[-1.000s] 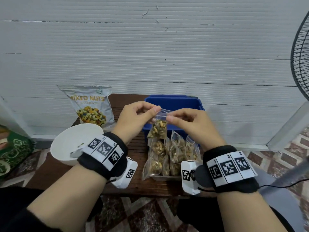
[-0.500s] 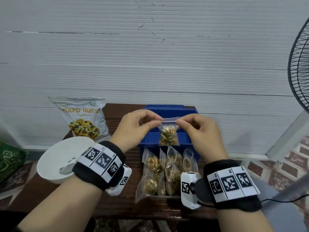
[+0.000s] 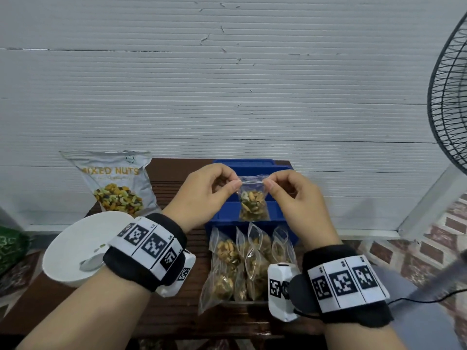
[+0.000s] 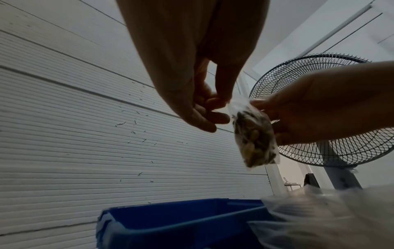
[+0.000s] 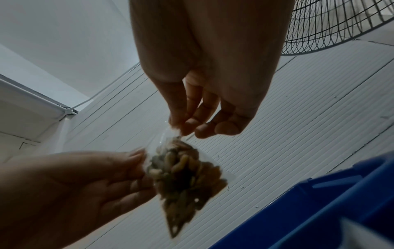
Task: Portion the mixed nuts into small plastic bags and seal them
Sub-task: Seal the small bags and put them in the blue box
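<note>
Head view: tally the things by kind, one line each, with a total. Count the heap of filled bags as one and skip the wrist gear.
Mixed nuts pouch: 1
White bowl: 1
Spoon: 1
Blue bin: 1
Held small bag: 1
Heap of filled bags: 1
Fan: 1
Total: 7

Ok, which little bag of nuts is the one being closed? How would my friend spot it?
Find the blue bin at the back of the brown table. Right in front of it, the small bag hangs in the air, its top strip pinched by the left hand and the right hand. The other filled bags lie in a bunch on the table below, touched by nobody.
</note>
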The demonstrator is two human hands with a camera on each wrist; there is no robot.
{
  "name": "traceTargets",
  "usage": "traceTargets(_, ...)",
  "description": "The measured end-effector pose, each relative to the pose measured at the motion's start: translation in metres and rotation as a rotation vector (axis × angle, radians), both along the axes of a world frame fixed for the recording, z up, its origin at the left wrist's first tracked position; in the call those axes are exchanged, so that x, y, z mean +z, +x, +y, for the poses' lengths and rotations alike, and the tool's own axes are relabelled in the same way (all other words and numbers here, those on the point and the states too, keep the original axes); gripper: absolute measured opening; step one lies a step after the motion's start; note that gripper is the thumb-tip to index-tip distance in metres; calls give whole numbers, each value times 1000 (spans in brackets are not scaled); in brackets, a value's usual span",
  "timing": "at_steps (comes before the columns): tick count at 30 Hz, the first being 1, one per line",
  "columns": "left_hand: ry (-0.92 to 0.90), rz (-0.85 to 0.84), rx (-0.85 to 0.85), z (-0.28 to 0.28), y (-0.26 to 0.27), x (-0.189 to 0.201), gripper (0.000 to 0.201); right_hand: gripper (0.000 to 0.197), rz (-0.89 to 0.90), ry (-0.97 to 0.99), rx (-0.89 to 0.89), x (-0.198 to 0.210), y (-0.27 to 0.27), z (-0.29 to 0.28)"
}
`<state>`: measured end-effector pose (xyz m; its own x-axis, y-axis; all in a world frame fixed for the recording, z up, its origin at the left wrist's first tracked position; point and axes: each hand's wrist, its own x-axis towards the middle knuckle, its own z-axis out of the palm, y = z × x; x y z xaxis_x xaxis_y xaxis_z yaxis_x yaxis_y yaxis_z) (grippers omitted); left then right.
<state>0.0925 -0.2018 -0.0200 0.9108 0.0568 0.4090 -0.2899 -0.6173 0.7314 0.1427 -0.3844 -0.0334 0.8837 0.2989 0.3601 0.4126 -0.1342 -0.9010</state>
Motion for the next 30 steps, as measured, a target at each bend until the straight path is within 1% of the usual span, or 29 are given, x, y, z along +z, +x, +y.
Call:
traceTargets(5,-106,32,-21,-3,1,-1,8,6,-3,-35,-10,0,1,-1)
traceTargets(8,-141,44,-41,-7,3,-3,5,7,-1,-47,-27,-1,1,1)
traceTargets(11,-162,54,-49,-10,7,-6,7,6,12,-25,-29,0,1,1)
traceTargets(15,-121,2,-41,-13,9,-6,10,5,14,3,2,2,-1,-1)
traceTargets(20,-172,23,-92,-18,9,-7,4,9,-60,-46,-45,-3,2,-1)
traceTargets(26,-57,-53,-37,-17,12,-11,13,4,2,-25,-11,-2,0,-1)
traceTargets(28,-31,-60,-43,-18,12,-10,16,4,-22,-36,-13,-1,-1,-2)
traceTargets(30,-51,-47,-53,-19,11,-9,13,6,-52,-52,-24,-1,-1,-2)
